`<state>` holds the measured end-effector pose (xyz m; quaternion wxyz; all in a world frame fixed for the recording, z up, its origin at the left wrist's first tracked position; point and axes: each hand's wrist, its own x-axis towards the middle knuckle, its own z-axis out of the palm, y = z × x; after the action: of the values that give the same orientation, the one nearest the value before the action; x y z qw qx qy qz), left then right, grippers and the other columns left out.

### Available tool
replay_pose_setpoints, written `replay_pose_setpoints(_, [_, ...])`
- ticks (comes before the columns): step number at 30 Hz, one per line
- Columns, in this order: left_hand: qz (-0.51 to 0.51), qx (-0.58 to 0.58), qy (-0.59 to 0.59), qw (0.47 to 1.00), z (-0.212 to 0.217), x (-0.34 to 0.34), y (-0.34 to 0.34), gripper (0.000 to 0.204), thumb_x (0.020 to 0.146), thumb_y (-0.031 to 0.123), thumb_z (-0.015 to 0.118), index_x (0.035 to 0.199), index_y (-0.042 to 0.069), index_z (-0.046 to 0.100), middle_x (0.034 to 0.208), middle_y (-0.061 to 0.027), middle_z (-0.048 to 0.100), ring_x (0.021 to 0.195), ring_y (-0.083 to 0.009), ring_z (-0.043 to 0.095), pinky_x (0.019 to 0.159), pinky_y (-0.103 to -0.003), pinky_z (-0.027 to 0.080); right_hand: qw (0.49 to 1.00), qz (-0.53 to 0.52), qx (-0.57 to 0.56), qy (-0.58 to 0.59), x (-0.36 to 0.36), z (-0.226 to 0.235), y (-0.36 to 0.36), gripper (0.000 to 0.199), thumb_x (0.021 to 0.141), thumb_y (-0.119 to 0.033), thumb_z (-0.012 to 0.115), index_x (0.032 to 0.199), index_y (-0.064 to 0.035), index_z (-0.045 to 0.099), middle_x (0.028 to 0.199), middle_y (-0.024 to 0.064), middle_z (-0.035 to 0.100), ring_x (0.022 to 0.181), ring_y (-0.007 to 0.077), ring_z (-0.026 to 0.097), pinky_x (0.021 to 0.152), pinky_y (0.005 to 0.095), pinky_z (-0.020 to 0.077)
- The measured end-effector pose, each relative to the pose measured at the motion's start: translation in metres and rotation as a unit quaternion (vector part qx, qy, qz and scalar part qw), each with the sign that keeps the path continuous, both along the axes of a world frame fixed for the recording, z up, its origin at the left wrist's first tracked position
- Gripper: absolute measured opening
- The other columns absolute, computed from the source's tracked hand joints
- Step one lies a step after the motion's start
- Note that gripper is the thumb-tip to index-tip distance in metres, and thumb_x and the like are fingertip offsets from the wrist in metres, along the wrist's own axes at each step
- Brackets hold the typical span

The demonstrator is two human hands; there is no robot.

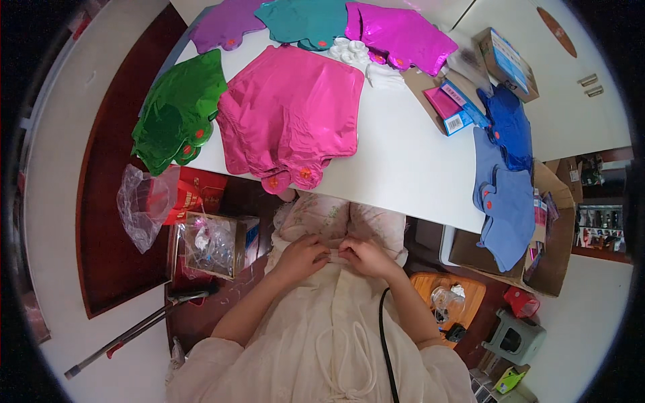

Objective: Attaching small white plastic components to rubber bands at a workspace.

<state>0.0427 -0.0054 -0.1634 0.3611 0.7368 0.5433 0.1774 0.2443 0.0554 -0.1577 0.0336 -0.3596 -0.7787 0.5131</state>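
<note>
Above my lap, close to the hem of the cream top [339, 302], my left hand [304, 257] and my right hand [367, 256] face each other with a small gap between. Fingers on both are curled in and closed. Something pale shows at the fingertips, but I cannot tell whether it is a small item or the top's cloth. Past them, on the white table [403, 161], lies a large pink foil balloon [295, 101], flat, with rounded lobes and red-orange dots at its near edge. Neither hand touches it.
Flat foil balloons, green [178, 111], purple [228, 23], teal [306, 20], magenta [403, 37], dark blue [507, 124] and grey-blue [507, 215], ring the table. White rolls [349, 50] and small boxes [457, 107] lie there too. A cardboard box [554, 242] stands right; a wooden stool [440, 295] sits lower right.
</note>
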Motion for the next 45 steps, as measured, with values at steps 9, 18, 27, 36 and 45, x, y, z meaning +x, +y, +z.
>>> replay_pose_setpoints(9, [0.019,-0.011,-0.079,0.997,0.030,-0.008,0.009,0.015,0.076,0.017,0.060,0.083,0.004,0.062,0.081,-0.0098,0.055,0.078,-0.0259,0.055,0.067,-0.033,0.045,0.986,-0.067,-0.071,0.134,-0.002,0.013,-0.002,0.018,0.085,-0.012,0.054,0.100,-0.0044,0.049,0.087,0.0064,0.058,0.081,0.0138,0.056,0.072,0.0276,0.0440])
replay_pose_setpoints(18, [0.139,-0.271,-0.471,0.828,0.150,-0.032,0.024,0.016,0.079,0.015,0.063,0.083,0.000,0.059,0.074,-0.0084,0.062,0.059,-0.0128,0.057,0.056,-0.022,0.045,0.973,0.028,0.095,0.209,-0.042,0.083,0.008,0.044,0.081,-0.018,0.058,0.118,-0.0007,0.042,0.107,0.0171,0.052,0.095,0.0225,0.055,0.078,0.0327,0.0436])
replay_pose_setpoints(27, [0.267,0.218,-0.429,0.835,0.205,-0.033,0.056,0.020,0.075,0.008,0.058,0.093,-0.001,0.059,0.090,-0.0115,0.061,0.087,-0.0206,0.053,0.076,-0.032,0.039,0.963,-0.028,-0.083,0.256,-0.056,0.125,0.000,0.016,0.085,-0.011,0.051,0.097,-0.0004,0.051,0.076,0.0123,0.056,0.069,0.0240,0.056,0.063,0.0307,0.0426])
replay_pose_setpoints(36, [-0.077,0.130,-0.183,0.971,0.185,-0.070,0.044,0.009,0.065,0.009,0.063,0.062,0.005,0.056,0.059,-0.0042,0.051,0.063,-0.0224,0.047,0.059,-0.033,0.034,0.919,-0.156,0.033,0.361,0.005,0.161,0.016,0.006,0.079,0.001,0.051,0.079,0.0000,0.058,0.069,0.0098,0.056,0.057,0.0173,0.053,0.051,0.0262,0.0392])
replay_pose_setpoints(45, [0.311,0.159,-0.338,0.874,0.158,-0.052,0.037,0.017,0.072,0.013,0.057,0.087,0.005,0.060,0.079,-0.0044,0.055,0.082,-0.0182,0.044,0.070,-0.031,0.034,0.945,0.125,0.095,0.288,-0.015,0.167,0.013,0.013,0.081,-0.008,0.049,0.089,-0.0029,0.058,0.078,0.0106,0.061,0.071,0.0284,0.059,0.063,0.0340,0.0468])
